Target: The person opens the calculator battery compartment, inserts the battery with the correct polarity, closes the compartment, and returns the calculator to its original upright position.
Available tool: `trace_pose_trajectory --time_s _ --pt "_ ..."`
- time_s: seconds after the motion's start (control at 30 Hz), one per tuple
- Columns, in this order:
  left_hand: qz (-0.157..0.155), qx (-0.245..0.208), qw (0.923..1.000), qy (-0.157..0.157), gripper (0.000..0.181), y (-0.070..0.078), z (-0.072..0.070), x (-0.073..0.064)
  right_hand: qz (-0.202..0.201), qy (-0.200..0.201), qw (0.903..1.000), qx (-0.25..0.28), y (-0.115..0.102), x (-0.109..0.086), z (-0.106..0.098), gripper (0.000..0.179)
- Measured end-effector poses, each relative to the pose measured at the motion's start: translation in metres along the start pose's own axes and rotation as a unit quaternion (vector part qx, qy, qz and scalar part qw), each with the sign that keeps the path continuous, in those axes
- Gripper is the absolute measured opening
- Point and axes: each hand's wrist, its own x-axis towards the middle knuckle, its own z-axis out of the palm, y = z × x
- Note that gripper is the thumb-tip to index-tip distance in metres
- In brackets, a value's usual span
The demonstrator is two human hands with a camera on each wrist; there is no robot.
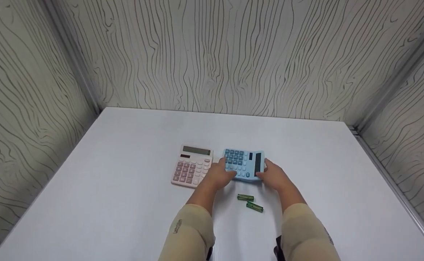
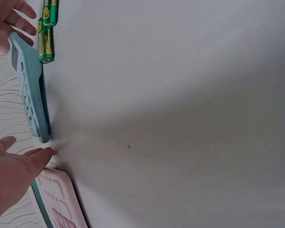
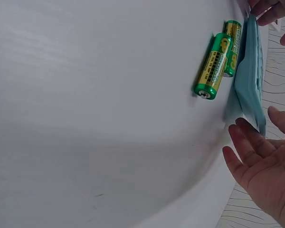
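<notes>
A blue calculator (image 1: 247,165) lies face up and turned sideways, its display at the right end. My left hand (image 1: 218,175) is at its left end, thumb over the keys; in the left wrist view a gap shows between the fingers (image 2: 35,159) and the case. At the display end is my right hand (image 1: 275,175). Its fingers (image 3: 249,147) are extended and spread around the calculator's end, with the thumb at the face side; whether they touch it I cannot tell. Two green batteries (image 1: 245,197) (image 3: 213,66) lie on the near side of the calculator.
A pink calculator (image 1: 192,166) lies face up to the left, partly behind my left hand. All of this is on a white table (image 1: 125,152). Wood-patterned panels (image 1: 212,58) stand along the back and both sides.
</notes>
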Motion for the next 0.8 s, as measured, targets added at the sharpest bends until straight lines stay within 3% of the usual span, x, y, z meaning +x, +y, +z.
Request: trace_pose_trajectory --time_s 0.1,0.23,0.37,0.5,0.6,0.8 --pt "0.011 0.026 0.9995 -0.014 0.068 -0.0013 0.0009 0.0009 0.004 0.006 0.9999 0.008 0.0013 0.0012 0.0016 0.059" --pt "0.023 0.028 0.9992 -0.017 0.065 -0.0027 0.0012 0.0013 0.032 0.004 0.9967 0.075 0.0024 0.0009 0.0041 0.049" --pt "0.016 0.006 0.9997 -0.014 0.06 -0.0031 0.0009 0.0019 0.051 -0.005 0.9853 0.163 0.0038 -0.0016 0.0064 0.042" --pt "0.01 -0.01 0.9998 -0.011 0.057 -0.0023 0.0018 0.0037 0.068 -0.009 0.9742 0.215 0.0032 -0.0037 0.0073 0.038" --pt "0.005 -0.022 0.9997 -0.004 0.055 -0.0007 0.0031 0.0039 0.078 -0.008 0.9709 0.226 0.0016 -0.0035 0.0077 0.037" --pt "0.0 -0.047 0.9988 0.015 0.052 0.005 0.0067 0.002 0.065 0.006 0.9814 0.18 0.0 -0.0008 0.0042 0.041"
